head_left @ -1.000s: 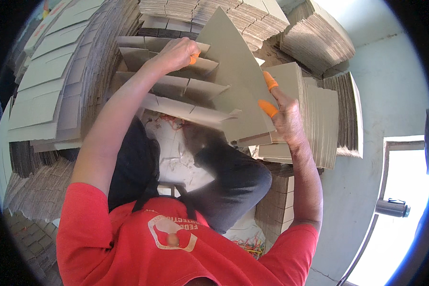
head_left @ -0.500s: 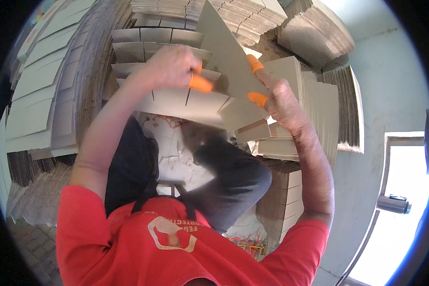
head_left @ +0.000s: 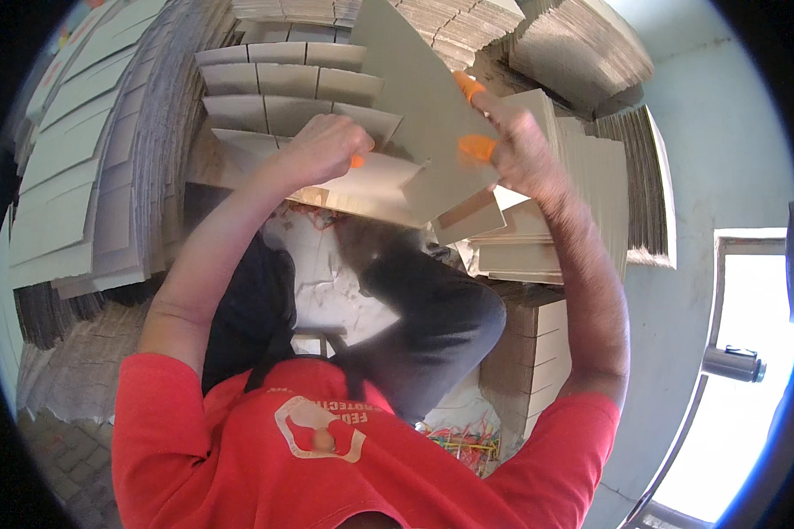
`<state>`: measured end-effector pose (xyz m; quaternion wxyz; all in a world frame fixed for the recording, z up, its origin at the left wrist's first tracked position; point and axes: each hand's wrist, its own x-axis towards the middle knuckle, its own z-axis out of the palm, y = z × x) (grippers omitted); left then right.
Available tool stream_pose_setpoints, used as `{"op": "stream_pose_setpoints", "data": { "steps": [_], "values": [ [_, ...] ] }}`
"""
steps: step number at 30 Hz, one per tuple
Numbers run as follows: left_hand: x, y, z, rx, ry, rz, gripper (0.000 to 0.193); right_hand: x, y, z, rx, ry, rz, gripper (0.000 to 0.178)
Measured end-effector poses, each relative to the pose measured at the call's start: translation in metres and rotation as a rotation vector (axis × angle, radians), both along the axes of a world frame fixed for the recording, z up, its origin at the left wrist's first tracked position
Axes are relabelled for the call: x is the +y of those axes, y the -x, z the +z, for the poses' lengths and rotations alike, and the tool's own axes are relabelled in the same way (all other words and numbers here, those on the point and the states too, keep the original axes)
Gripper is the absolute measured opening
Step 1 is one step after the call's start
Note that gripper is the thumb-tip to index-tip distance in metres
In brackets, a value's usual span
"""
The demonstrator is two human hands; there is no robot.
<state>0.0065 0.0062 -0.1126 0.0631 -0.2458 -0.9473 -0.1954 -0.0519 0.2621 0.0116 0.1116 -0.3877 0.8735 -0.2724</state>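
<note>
My right hand [head_left: 522, 145], with orange finger covers, grips the right edge of a large grey cardboard sheet [head_left: 406, 84] that stands slantwise. Several slotted cardboard strips [head_left: 287, 79] stand in rows to its left, their right ends meeting or close to the sheet. My left hand [head_left: 331, 145] is closed at the upper edge of the nearest cardboard strip [head_left: 384, 185]. An orange-covered fingertip shows against that strip; the other fingers are mostly hidden. A small cardboard flap [head_left: 469, 218] sticks out below the sheet.
Tall stacks of cut cardboard [head_left: 62, 167] rise on the left. More cardboard stacks [head_left: 578, 53] stand at the back right, and a pile of flat sheets [head_left: 591, 194] is beside my right forearm. My knees are below the work. Coloured strings [head_left: 463, 448] lie on the floor.
My left hand has moved down and a little left, curling its fingers at the nearest strip. The sheet has shifted slightly, with my right hand still gripping it.
</note>
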Motion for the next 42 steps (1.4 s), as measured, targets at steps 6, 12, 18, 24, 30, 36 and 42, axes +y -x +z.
{"op": "stream_pose_setpoints", "data": {
  "steps": [6,12,18,24,30,36,42],
  "values": [
    [0.0,-0.004,0.0,0.028,-0.047,0.017,0.007,-0.023,-0.028,0.014,-0.138,-0.206,-0.133,0.063],
    [-0.001,-0.007,0.0,0.013,-0.115,-0.028,0.006,0.001,-0.051,-0.013,0.031,0.048,-0.094,0.077],
    [0.001,-0.01,0.003,-0.021,-0.078,-0.037,0.004,0.003,-0.038,-0.024,0.158,0.109,0.076,0.078],
    [-0.021,0.016,0.027,0.131,-0.135,0.002,0.017,-0.011,-0.028,0.003,0.052,-0.05,-0.002,0.078],
    [-0.072,0.095,0.031,0.382,0.123,0.411,0.019,-0.003,-0.019,-0.006,0.043,-0.003,0.047,0.081],
    [-0.085,0.121,0.001,0.285,0.092,0.397,0.007,0.003,-0.029,-0.009,0.03,0.054,-0.003,0.074],
    [-0.077,0.119,0.003,0.225,0.05,0.36,0.008,-0.01,-0.026,0.025,-0.281,-0.163,-0.09,0.083]
  ]
}}
